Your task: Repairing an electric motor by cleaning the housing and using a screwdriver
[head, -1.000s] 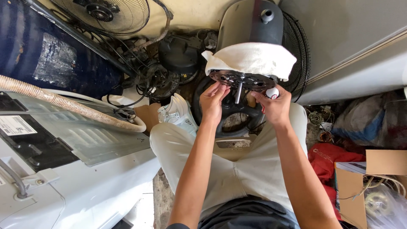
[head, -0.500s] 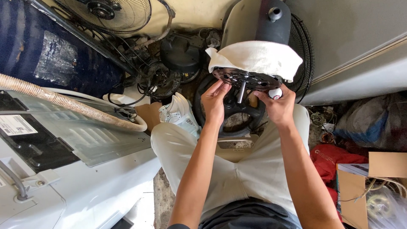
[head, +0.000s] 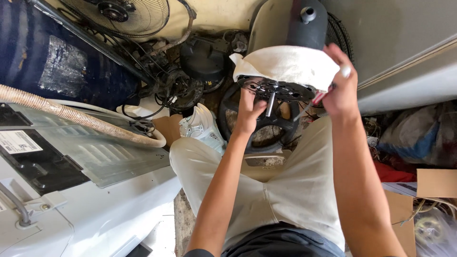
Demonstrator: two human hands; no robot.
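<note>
Right hand (head: 340, 95) has swung from under the motor (head: 281, 88) up to its right rim, closed on a red-handled tool (head: 320, 97) | left hand (head: 247, 112) still pinches the underside beside the shaft (head: 270, 104) | cloth-wrapped motor held above the knees, over the black fan base (head: 259, 126) | work now shifts to the rim.

The cloth (head: 285, 66) over the motor is white; the motor plate (head: 276, 89) black; the screwdriver handle (head: 320, 97) red; the trousers (head: 295, 185) beige; the tank (head: 52, 62) dark blue.

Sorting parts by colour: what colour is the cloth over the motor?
White, a plain cloth, seen in the head view.
</note>
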